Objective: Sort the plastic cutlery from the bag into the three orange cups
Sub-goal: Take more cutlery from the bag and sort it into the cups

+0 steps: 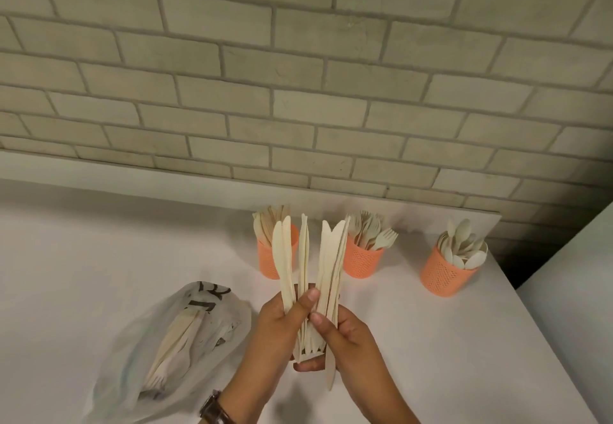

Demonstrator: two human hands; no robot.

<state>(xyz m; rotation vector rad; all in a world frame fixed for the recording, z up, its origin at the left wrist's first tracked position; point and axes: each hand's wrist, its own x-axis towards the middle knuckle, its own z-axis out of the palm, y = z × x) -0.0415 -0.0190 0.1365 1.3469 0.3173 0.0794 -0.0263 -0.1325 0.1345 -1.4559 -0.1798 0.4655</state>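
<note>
Closest to the viewer, a dark wristwatch [214, 408] sits on the left wrist. On the front left part of the white table surface [83, 241] lies a translucent plastic bag with black print [132, 357], and some pale cutlery [175, 340] is inside it. To its right, above the front edge, the left hand [275, 327] and the right hand [353, 340] both curl their fingers around the lower ends of a bundle of cream plastic knives [331, 258]. The bundle stands upright and fans out at the top. One loose knife [330, 370] hangs lower than the others.

Near the back edge stand three orange perforated cups. The left cup [266, 263] holds knives, the middle cup [363, 263] holds forks, and the right cup [442, 276], near the back right corner, holds spoons.

I judge the knives to be light, thin, smooth and a little flexible, so they probably slide against each other easily. A firm hold around the handles seems best, with the ends made even.
</note>
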